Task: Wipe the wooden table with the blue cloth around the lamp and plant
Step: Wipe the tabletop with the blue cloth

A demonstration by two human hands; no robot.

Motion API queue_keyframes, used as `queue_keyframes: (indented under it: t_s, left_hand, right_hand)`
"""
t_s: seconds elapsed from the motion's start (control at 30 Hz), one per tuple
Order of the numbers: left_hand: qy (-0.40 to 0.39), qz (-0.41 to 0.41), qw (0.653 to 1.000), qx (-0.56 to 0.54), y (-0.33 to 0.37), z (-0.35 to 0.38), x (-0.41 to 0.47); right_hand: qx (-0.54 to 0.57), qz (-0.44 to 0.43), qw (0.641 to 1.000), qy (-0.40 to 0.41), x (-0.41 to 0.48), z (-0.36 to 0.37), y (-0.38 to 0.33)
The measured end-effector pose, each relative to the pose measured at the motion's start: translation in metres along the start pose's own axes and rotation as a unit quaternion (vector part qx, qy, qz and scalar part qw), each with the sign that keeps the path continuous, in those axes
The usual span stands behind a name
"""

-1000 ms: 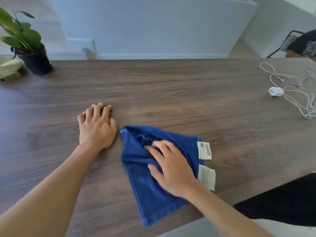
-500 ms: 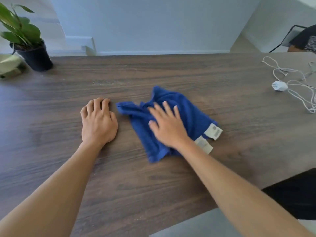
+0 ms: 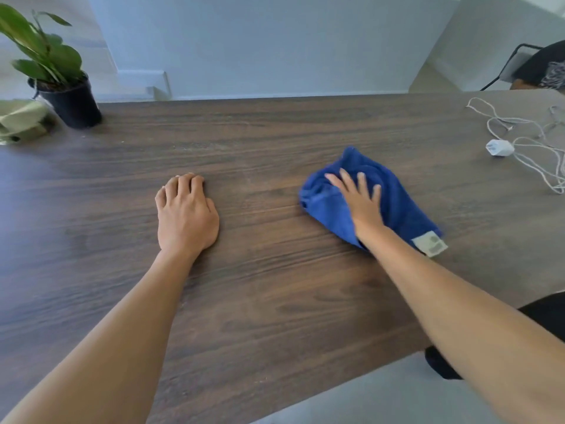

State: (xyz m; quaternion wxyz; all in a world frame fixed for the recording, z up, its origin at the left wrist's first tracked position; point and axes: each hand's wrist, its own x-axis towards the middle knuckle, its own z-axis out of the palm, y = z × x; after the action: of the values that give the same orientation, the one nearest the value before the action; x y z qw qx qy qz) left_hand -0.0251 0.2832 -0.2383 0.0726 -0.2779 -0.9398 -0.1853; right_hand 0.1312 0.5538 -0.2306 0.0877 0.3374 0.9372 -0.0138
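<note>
The blue cloth (image 3: pixel 394 197) lies bunched on the dark wooden table (image 3: pixel 275 301), right of centre, with a white label at its near right corner. My right hand (image 3: pixel 359 203) presses flat on the cloth with its fingers spread. My left hand (image 3: pixel 185 214) rests palm down on the bare wood left of centre, fingers curled at the tips and holding nothing. The plant (image 3: pixel 58 75), green-leaved in a black pot, stands at the far left corner. A pale green object (image 3: pixel 18 119) lies beside the pot at the left edge; no lamp is clearly visible.
A white charger plug (image 3: pixel 500 147) with tangled white cables (image 3: pixel 538 148) lies at the far right of the table. Behind the table stands a white wall. A black chair (image 3: pixel 519 61) and part of a person are at the top right. My dark-clad leg is at the lower right.
My right hand has pushed the blue cloth away from me and to the right across the table. My left hand has stayed in place on the wood.
</note>
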Motion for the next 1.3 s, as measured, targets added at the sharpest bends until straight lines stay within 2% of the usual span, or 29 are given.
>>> queue_keyframes:
  t_s: [0.07, 0.17, 0.23, 0.3, 0.37, 0.43, 0.53, 0.6, 0.63, 0.7, 0.77, 0.83, 0.9, 1.0, 1.1, 1.17, 1.23, 1.3]
  left_hand:
    - [0.0, -0.003, 1.0, -0.01, 0.001, 0.001, 0.001]
    - [0.014, -0.039, 0.997, -0.066, 0.001, -0.003, 0.002]
    - [0.014, -0.053, 0.994, -0.099, 0.002, -0.006, 0.001]
    - [-0.012, -0.036, 0.995, -0.088, 0.002, -0.004, 0.001]
    - [-0.045, -0.009, 0.998, -0.051, 0.0, -0.001, 0.001]
    - [-0.061, 0.009, 0.998, -0.029, 0.0, 0.001, 0.001]
    - [-0.061, 0.024, 0.998, -0.01, -0.002, 0.001, 0.0]
    - [-0.053, 0.031, 0.998, 0.004, -0.003, 0.003, 0.002]
    - [-0.053, 0.037, 0.998, 0.013, -0.003, 0.002, 0.004]
    - [-0.048, 0.051, 0.997, 0.027, -0.005, 0.001, 0.014]
    - [-0.04, 0.071, 0.996, 0.047, -0.012, 0.001, 0.025]
    - [-0.041, 0.066, 0.996, 0.038, -0.015, 0.0, 0.034]
    - [-0.056, 0.053, 0.997, 0.019, -0.015, 0.002, 0.037]
    - [-0.064, 0.046, 0.997, 0.011, -0.015, 0.004, 0.038]
    - [-0.073, 0.04, 0.996, 0.02, -0.015, 0.007, 0.04]
    - [-0.071, 0.037, 0.997, 0.021, -0.013, 0.01, 0.043]
    - [-0.058, 0.031, 0.998, 0.021, -0.012, 0.011, 0.045]
    - [-0.051, 0.028, 0.998, 0.021, -0.011, 0.012, 0.045]
  right_hand:
    - [0.007, -0.068, 0.997, 0.028, -0.006, -0.001, -0.054]
    - [0.048, -0.218, 0.974, 0.05, -0.076, 0.009, -0.094]
    - [0.053, -0.287, 0.955, 0.051, -0.138, 0.02, -0.078]
    - [0.059, -0.301, 0.951, 0.041, -0.184, 0.028, -0.041]
    - [0.057, -0.29, 0.955, 0.023, -0.189, 0.029, -0.004]
    - [0.045, -0.244, 0.969, -0.004, -0.16, 0.024, 0.017]
    - [0.05, -0.095, 0.994, 0.015, -0.077, 0.01, 0.016]
    - [0.067, 0.008, 0.997, 0.025, -0.021, 0.001, -0.01]
    - [0.076, 0.033, 0.996, 0.028, 0.0, -0.002, -0.03]
    - [0.08, -0.002, 0.996, 0.034, 0.019, -0.005, -0.071]
    - [0.069, -0.108, 0.991, 0.045, 0.0, -0.001, -0.096]
    - [0.069, -0.209, 0.974, 0.055, -0.046, 0.002, -0.088]
    - [0.124, -0.253, 0.958, 0.049, -0.091, 0.008, -0.06]
    - [0.168, -0.17, 0.969, 0.061, -0.087, 0.007, -0.01]
    - [0.141, -0.05, 0.986, 0.073, -0.001, -0.006, 0.005]
    - [0.137, -0.009, 0.986, 0.09, 0.069, -0.018, -0.014]
    - [0.142, -0.018, 0.985, 0.098, 0.121, -0.026, -0.055]
    - [0.163, -0.096, 0.978, 0.091, 0.125, -0.03, -0.102]
